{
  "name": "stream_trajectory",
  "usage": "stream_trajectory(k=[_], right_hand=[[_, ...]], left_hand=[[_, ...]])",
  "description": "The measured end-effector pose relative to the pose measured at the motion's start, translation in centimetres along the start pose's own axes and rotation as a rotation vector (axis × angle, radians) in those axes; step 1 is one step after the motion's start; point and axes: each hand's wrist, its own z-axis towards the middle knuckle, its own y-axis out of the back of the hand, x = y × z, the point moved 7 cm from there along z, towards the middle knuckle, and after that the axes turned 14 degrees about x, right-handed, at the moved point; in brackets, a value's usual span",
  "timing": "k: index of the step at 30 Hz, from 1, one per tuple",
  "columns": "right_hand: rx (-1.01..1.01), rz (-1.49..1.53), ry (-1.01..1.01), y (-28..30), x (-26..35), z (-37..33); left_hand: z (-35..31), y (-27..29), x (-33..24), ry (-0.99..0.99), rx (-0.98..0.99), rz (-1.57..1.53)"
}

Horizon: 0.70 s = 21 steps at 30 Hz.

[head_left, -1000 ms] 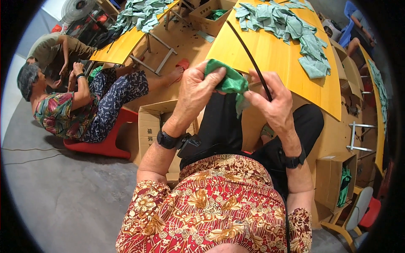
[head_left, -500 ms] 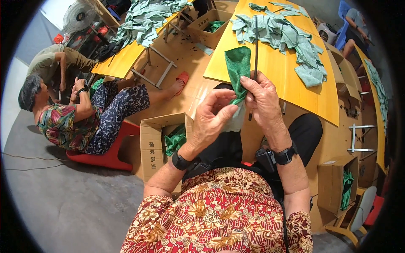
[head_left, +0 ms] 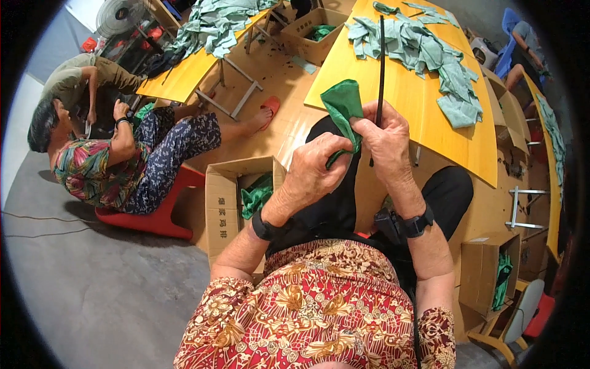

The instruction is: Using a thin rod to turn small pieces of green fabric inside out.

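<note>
In front of my lap, a shiny green fabric piece (head_left: 342, 101), narrow and folded like a small pouch, stretches between my two hands. My left hand (head_left: 316, 166) pinches its lower edge with curled fingers. Higher up, my right hand (head_left: 388, 138) grips the fabric between thumb and fingers. A thin black rod (head_left: 381, 61) stands nearly upright in that same right hand, its lower end showing below the palm. How the fingers hold the rod is partly hidden.
Pale green cloth pieces (head_left: 424, 46) heap on the yellow table (head_left: 424, 117) ahead. A cardboard box (head_left: 222, 203) with green fabric stands left of my lap; another box (head_left: 476, 270) sits at right. A seated person (head_left: 101, 166) works at left, near a second cloth-covered table.
My left fingers have closed on the fabric's lower edge, where they were looser before. The pale lower part no longer shows, and the fabric's top has moved slightly down and left.
</note>
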Motion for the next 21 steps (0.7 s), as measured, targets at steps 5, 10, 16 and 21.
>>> stream_trajectory(k=[5, 10, 16, 21], right_hand=[[0.037, 0.111, -0.140, 0.7, -1.8, -0.3], [0.043, 0.190, -0.288, 0.4, -3.3, -1.1], [0.064, 0.328, -0.270, 0.2, -4.2, -1.3], [0.160, 0.561, -0.169, 0.0, -4.6, -1.7]], left_hand=[[0.0, -0.9, 0.9, 0.144, 0.336, -0.226], [-0.2, -1.3, 0.6, 0.009, 0.300, -0.188], [-1.4, -0.4, 2.3, 0.087, 0.052, -0.380], [-2.6, -3.1, 6.8, 0.202, -0.035, -1.114]])
